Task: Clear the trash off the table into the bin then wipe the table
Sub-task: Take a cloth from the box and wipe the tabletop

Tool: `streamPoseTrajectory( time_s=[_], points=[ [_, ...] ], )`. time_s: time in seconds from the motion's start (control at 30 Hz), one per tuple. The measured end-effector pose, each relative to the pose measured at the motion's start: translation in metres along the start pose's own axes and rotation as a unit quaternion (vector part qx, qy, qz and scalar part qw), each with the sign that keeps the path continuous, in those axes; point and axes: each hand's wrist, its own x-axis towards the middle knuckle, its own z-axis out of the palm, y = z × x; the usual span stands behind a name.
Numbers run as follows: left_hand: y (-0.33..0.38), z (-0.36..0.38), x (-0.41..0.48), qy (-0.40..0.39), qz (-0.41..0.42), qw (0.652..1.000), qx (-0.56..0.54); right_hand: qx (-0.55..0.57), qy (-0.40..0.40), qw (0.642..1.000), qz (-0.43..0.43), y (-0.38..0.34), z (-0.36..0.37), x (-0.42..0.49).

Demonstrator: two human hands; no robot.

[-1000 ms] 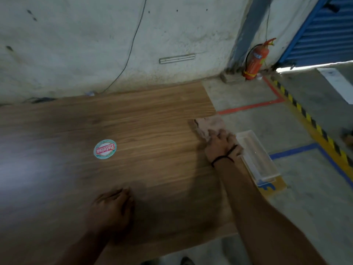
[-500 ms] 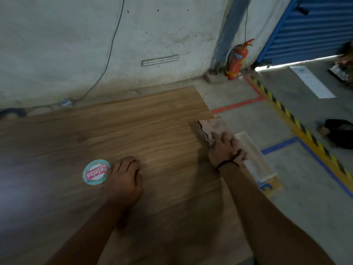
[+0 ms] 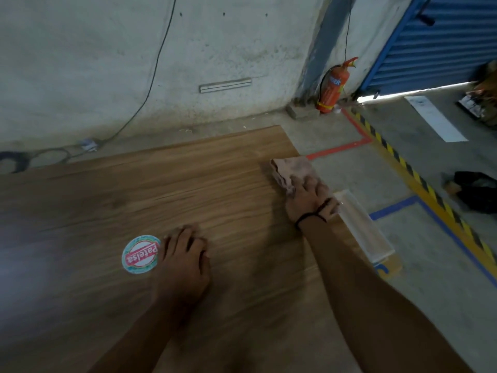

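Note:
A pink crumpled cloth [image 3: 291, 169] lies at the right edge of the wooden table [image 3: 188, 184]. My right hand [image 3: 309, 199] presses down on the cloth with its fingers spread flat over it. My left hand [image 3: 185, 257] rests flat on the tabletop near the middle, its fingers straight, just right of a round red-and-white sticker [image 3: 141, 254] on the wood. A clear plastic bin [image 3: 363, 227] stands on the floor beside the table's right edge, just past my right wrist.
A red fire extinguisher [image 3: 333, 86] stands in the wall corner. Yellow-black hazard tape [image 3: 419, 179], red and blue floor lines run across the concrete on the right. A dark bundle [image 3: 476, 191] lies on the floor far right. A cable [image 3: 150, 84] hangs down the wall.
My left hand has slid forward across the table to beside the sticker. My right hand stays on the cloth at the right edge. The view has shifted slightly.

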Motion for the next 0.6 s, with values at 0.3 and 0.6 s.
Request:
streamPoseTrajectory(
  time_s=[0.3,0.6],
  points=[
    [0.001,-0.002,0.0,0.002,-0.013,1.0,-0.01,-0.053,-0.072,0.93,-0.357,-0.093,0.044,-0.059],
    [-0.001,0.002,-0.001,0.028,-0.005,0.999,-0.038,-0.008,-0.019,0.996,-0.087,-0.079,0.011,0.053]
  ],
)
